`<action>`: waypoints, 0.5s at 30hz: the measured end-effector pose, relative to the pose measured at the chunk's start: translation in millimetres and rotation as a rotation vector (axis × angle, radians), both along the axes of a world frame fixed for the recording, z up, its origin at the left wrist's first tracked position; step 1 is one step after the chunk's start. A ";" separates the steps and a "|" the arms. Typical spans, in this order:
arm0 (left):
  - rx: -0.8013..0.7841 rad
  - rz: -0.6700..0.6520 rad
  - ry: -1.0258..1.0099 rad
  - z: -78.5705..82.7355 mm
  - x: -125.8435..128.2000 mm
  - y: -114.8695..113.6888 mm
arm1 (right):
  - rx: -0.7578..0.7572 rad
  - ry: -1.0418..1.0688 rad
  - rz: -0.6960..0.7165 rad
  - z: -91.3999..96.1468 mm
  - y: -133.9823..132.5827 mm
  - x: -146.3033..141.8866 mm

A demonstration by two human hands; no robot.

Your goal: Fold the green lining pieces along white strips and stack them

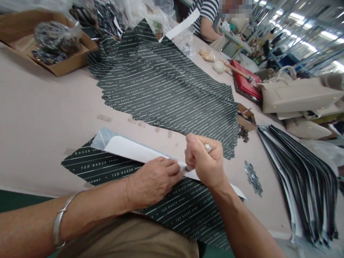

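Observation:
My left hand [156, 181] rests on a long white strip [139, 150], its fingers bent together and pressing the strip down. In my right fist [204, 157] is a slim grey pen-like tool [208, 147], tilted, with its lower end at the strip beside my left fingertips. Whether its tip touches is hidden. Under the strip lies a dark green fabric piece [99, 166] with white slanted lines and "TED BAKER" lettering; its far edge, showing a pale grey underside, is folded along the strip. The fabric's near part hangs over the table edge by my lap.
Beyond my hands lies a stack of matching printed fabric [166, 86]. A cardboard box [61, 64] with bagged parts stands at the back left. On the right are small metal pieces [252, 178], dark strips [303, 182] and beige bags [301, 95]. A person in a striped shirt [208, 12] works behind.

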State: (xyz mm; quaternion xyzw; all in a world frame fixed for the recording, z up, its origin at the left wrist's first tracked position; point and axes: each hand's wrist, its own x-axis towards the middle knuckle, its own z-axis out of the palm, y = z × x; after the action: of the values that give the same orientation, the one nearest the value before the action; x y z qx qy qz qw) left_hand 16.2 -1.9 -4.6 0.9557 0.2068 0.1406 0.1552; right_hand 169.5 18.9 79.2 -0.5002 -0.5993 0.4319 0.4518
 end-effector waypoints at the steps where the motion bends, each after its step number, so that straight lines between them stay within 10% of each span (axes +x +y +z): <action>1: 0.004 -0.003 -0.010 0.4 0.0 0.2 | 0.007 0.090 -0.042 5.4 -3.2 3.6; 6: 0.026 0.026 -0.064 1.5 0.5 -1.6 | 0.135 0.440 -0.207 13.9 -22.2 9.4; 15: 0.042 0.041 -0.101 1.6 -1.0 -1.8 | 0.069 0.453 -0.225 -6.8 -27.8 20.3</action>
State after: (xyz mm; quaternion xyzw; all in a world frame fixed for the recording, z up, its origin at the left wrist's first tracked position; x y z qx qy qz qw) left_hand 15.2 -3.7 -3.0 0.9460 0.2151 0.1964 0.1424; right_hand 189.8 -8.8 72.5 -0.4386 -0.4378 0.4589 0.6367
